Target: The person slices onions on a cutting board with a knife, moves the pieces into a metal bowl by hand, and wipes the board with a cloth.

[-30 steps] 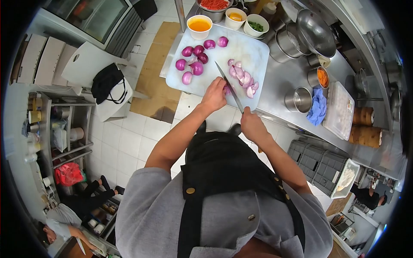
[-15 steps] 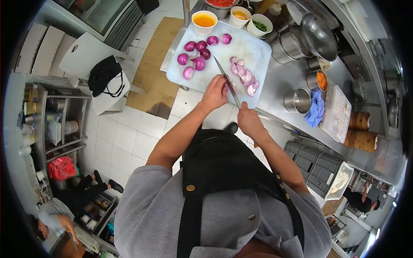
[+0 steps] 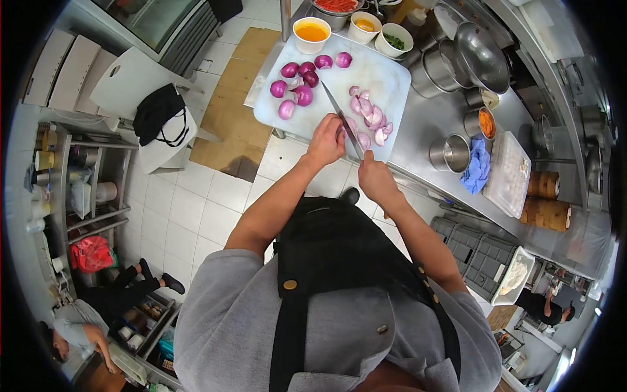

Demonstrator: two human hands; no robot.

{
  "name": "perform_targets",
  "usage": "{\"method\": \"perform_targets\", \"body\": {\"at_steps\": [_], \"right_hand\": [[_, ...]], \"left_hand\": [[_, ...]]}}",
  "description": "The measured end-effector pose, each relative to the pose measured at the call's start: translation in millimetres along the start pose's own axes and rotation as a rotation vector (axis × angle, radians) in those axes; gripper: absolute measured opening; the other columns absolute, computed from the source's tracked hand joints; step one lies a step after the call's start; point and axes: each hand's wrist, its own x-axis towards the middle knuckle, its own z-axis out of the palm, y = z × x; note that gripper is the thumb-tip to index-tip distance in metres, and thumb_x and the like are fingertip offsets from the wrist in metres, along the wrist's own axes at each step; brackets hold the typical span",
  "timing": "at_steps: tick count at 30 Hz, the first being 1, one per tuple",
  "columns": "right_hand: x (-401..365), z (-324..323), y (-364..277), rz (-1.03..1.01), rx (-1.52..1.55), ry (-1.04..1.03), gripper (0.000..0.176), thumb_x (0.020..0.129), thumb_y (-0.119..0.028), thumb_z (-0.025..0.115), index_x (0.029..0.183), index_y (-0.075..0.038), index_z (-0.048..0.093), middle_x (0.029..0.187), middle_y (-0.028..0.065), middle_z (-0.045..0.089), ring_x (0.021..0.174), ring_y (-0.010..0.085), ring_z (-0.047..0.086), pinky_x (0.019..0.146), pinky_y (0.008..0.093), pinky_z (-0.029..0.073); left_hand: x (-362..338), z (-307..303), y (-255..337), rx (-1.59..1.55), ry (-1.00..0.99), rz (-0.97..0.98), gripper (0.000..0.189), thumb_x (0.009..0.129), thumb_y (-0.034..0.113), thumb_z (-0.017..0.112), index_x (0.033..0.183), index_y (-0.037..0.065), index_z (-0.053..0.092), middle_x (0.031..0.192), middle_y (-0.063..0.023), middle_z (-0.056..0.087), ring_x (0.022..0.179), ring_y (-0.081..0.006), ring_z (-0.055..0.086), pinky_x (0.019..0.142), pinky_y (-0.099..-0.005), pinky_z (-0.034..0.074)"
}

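My right hand (image 3: 377, 178) is wrapped round the handle of a kitchen knife (image 3: 339, 111), whose blade points up and left over a white cutting board (image 3: 400, 91). My left hand (image 3: 325, 141) is closed at the board's near edge, its fingertips against the blade, on a purple onion mostly hidden by the fingers. An onion piece (image 3: 364, 140) lies just right of the blade near the handle. Several onion wedges (image 3: 374, 116) lie farther right. Whole peeled purple onions (image 3: 302, 96) are grouped at the board's left.
A tub of orange liquid (image 3: 311, 32) stands at the board's far corner, near a tub of chopped greens (image 3: 394, 40). To the right are a steel pot (image 3: 450, 153), a blue cloth (image 3: 477, 166) and a lidded plastic box (image 3: 508, 173). Two other people are in the background.
My right hand and the knife handle have moved slightly up and left. An onion piece now shows beside the blade near the handle. My left hand stays almost in place.
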Motion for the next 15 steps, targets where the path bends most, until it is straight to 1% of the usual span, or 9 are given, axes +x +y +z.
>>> {"method": "perform_targets", "body": {"at_steps": [7, 11, 13, 14, 15], "right_hand": [[4, 4, 0, 0.005, 0.010, 0.001, 0.021, 0.083, -0.003, 0.049, 0.100, 0.008, 0.042, 0.070, 0.0310, 0.062, 0.067, 0.0466, 0.065, 0.062, 0.0519, 0.053], [11, 11, 1, 0.009, 0.045, 0.006, 0.022, 0.083, -0.003, 0.048, 0.100, 0.009, 0.042, 0.072, 0.0320, 0.062, 0.069, 0.0477, 0.064, 0.064, 0.0525, 0.053], [20, 25, 7, 0.015, 0.064, 0.009, 0.022, 0.083, -0.003, 0.048, 0.100, 0.009, 0.041, 0.073, 0.0324, 0.062, 0.071, 0.0482, 0.064, 0.065, 0.0530, 0.053], [27, 39, 12, 0.012, 0.081, 0.010, 0.023, 0.083, -0.003, 0.048, 0.102, 0.009, 0.042, 0.074, 0.0331, 0.061, 0.072, 0.0484, 0.064, 0.067, 0.0537, 0.052], [32, 39, 12, 0.008, 0.097, 0.015, 0.024, 0.084, -0.004, 0.048, 0.103, 0.009, 0.042, 0.075, 0.0337, 0.061, 0.074, 0.0487, 0.064, 0.068, 0.0543, 0.052]], "left_hand": [[0, 0, 0, 0.018, 0.029, 0.024, 0.022, 0.073, -0.008, 0.058, 0.094, -0.004, 0.053, 0.097, -0.0189, 0.053, 0.087, -0.0395, 0.057, 0.075, -0.0418, 0.049], [-1, 2, -1, 0.012, 0.031, 0.015, 0.022, 0.073, -0.008, 0.058, 0.094, -0.003, 0.053, 0.097, -0.0189, 0.053, 0.086, -0.0390, 0.057, 0.074, -0.0411, 0.049], [-2, 5, -3, 0.024, 0.035, 0.024, 0.022, 0.073, -0.008, 0.058, 0.095, -0.003, 0.053, 0.097, -0.0186, 0.053, 0.086, -0.0384, 0.057, 0.074, -0.0410, 0.049], [-2, 5, -2, 0.005, 0.036, 0.017, 0.024, 0.074, -0.008, 0.058, 0.096, -0.003, 0.052, 0.097, -0.0183, 0.053, 0.084, -0.0377, 0.058, 0.073, -0.0400, 0.050], [-2, 7, -3, -0.014, 0.040, 0.014, 0.026, 0.074, -0.008, 0.058, 0.098, -0.003, 0.051, 0.098, -0.0179, 0.052, 0.082, -0.0369, 0.059, 0.071, -0.0391, 0.050]]}}
